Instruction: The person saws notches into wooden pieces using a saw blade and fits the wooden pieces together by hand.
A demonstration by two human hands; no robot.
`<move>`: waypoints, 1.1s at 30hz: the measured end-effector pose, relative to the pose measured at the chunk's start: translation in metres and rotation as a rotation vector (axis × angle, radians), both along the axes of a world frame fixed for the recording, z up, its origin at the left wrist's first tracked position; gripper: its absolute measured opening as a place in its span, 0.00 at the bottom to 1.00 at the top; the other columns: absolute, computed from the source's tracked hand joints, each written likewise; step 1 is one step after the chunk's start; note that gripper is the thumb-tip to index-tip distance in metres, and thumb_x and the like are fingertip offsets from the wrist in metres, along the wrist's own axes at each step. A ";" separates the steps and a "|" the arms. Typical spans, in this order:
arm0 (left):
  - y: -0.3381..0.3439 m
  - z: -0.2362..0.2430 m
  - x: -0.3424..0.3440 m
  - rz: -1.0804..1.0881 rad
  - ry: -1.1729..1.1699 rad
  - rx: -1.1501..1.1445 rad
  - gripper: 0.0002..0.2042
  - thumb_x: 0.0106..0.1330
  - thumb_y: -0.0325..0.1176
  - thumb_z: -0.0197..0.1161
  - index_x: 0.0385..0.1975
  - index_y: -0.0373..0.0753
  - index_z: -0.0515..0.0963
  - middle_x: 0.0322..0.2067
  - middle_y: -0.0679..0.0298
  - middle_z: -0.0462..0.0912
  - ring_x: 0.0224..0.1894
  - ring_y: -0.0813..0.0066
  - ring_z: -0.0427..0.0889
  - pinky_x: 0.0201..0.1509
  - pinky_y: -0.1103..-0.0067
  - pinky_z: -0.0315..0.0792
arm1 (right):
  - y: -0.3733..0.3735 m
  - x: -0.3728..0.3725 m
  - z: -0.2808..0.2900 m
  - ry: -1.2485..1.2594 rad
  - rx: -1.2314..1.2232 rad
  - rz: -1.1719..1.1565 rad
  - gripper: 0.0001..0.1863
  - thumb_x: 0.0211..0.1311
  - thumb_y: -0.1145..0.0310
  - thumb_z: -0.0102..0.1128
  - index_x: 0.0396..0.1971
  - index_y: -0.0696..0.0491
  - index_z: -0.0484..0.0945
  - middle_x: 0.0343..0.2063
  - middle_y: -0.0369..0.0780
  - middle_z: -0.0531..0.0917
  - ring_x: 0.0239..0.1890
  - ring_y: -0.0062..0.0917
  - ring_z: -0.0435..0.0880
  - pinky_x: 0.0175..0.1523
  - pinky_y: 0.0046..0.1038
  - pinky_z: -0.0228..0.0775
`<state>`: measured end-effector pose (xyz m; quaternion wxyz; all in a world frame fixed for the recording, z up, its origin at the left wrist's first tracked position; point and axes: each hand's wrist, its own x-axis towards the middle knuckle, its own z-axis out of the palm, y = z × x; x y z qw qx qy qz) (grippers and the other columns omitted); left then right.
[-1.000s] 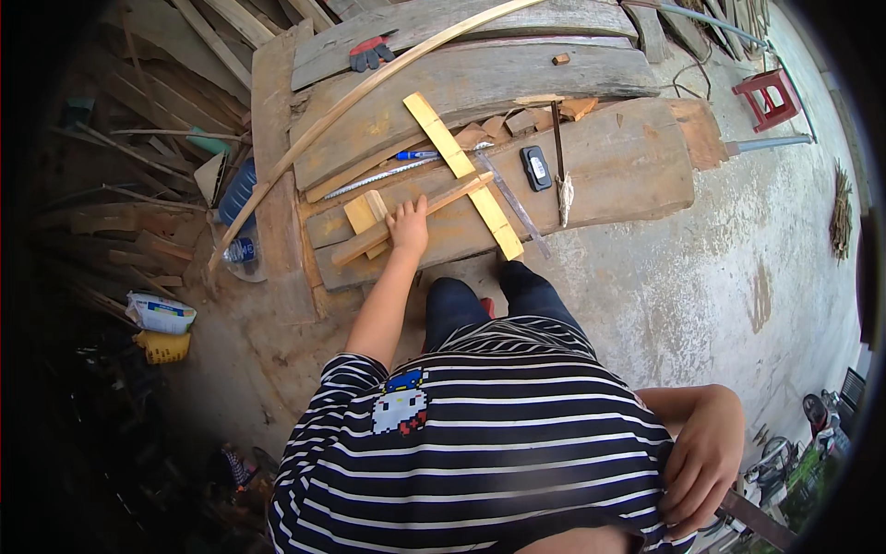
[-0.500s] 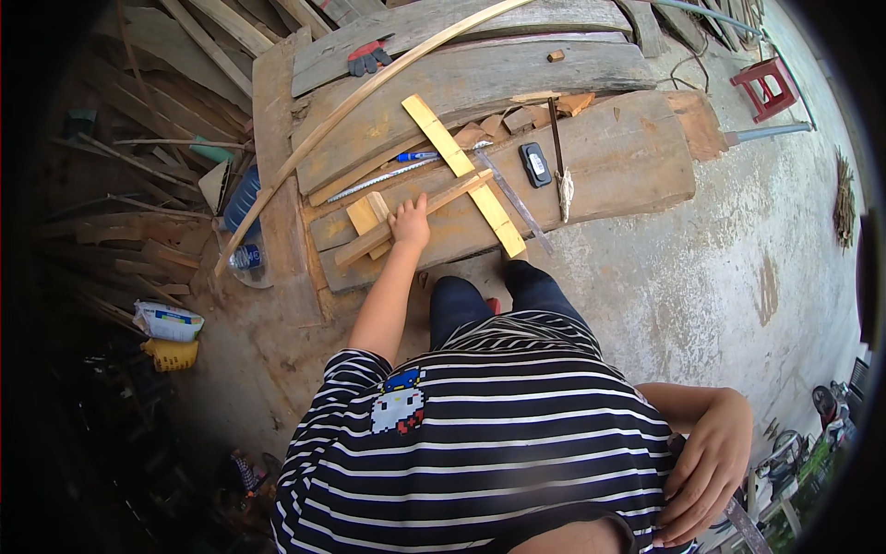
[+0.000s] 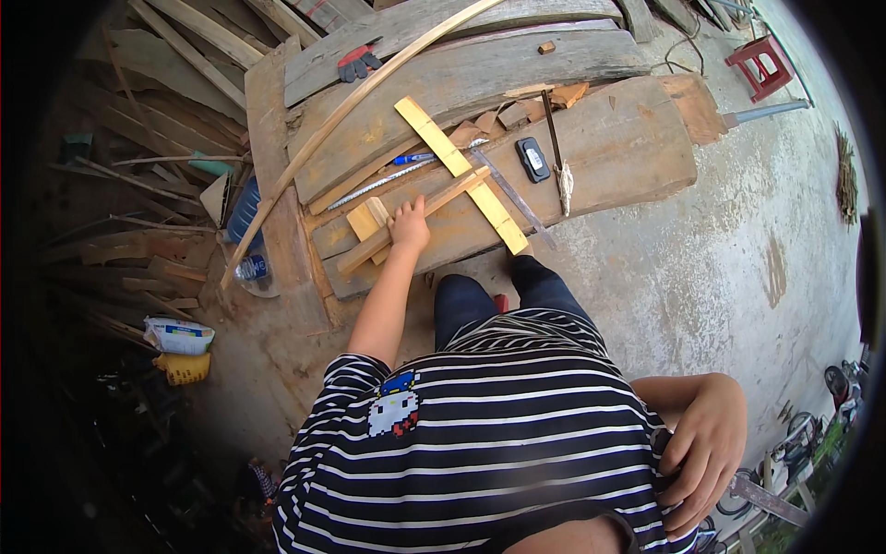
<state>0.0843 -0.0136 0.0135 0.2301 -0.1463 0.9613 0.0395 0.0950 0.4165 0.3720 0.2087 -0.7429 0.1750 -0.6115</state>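
Observation:
My left hand (image 3: 408, 222) grips a narrow wooden stick (image 3: 367, 252) lying diagonally across a yellow wooden strip (image 3: 498, 218) on the weathered plank bench (image 3: 628, 138). Beside that hand is a short pale board (image 3: 362, 218). Nearby lie a blue pen (image 3: 411, 158), a silver rod (image 3: 369, 189), a clear ruler (image 3: 526, 208), a black rectangular case (image 3: 532, 159) and a dark rod with a white wrapping (image 3: 565, 189). My right hand (image 3: 697, 462) is at my striped shirt's right side, fingers curled; a metal bar (image 3: 766, 499) sticks out behind it, its grip unclear.
A long curved lath (image 3: 341, 120) crosses the bench near a red-black glove (image 3: 355, 63). Scrap wood (image 3: 138, 111), water jugs (image 3: 242, 212) and sacks (image 3: 180, 337) are at left. A red stool (image 3: 759, 65), twig bundle (image 3: 844, 175) and bicycle (image 3: 794, 434) are at right.
The view has shifted slightly. My left hand stays on the stick, and my right hand stays at my side, with the metal bar behind it at a slightly different angle.

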 end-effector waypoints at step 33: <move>0.003 -0.013 -0.062 0.006 0.234 0.026 0.25 0.71 0.52 0.43 0.44 0.36 0.79 0.42 0.49 0.81 0.49 0.55 0.79 0.58 0.58 0.66 | -0.195 -0.050 -0.359 -0.141 1.735 -1.350 0.13 0.72 0.61 0.40 0.42 0.56 0.66 0.26 0.58 0.81 0.32 0.54 0.82 0.38 0.52 0.72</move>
